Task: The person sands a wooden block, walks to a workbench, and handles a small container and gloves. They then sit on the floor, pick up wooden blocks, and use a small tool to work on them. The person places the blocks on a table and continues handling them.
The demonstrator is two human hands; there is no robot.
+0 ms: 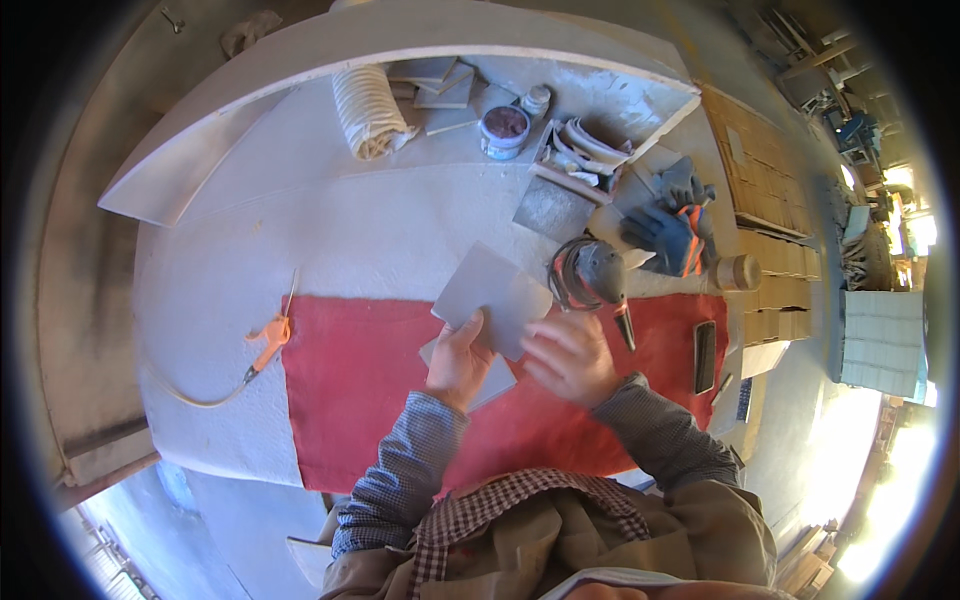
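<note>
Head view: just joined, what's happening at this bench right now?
A person stands at a dusty workbench with a red mat on it. The left hand holds a square grey tile by its lower edge, above the mat. The right hand is at the tile's right corner, blurred, so its grip is unclear. A second tile lies flat under the left hand. A small power sander sits just right, an orange air blow gun on the left.

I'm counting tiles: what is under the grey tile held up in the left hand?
Under the tile in the left hand lies a second grey tile on the red mat. Only its corners show; the hand and upper tile cover the rest, so anything beneath is hidden.
</note>
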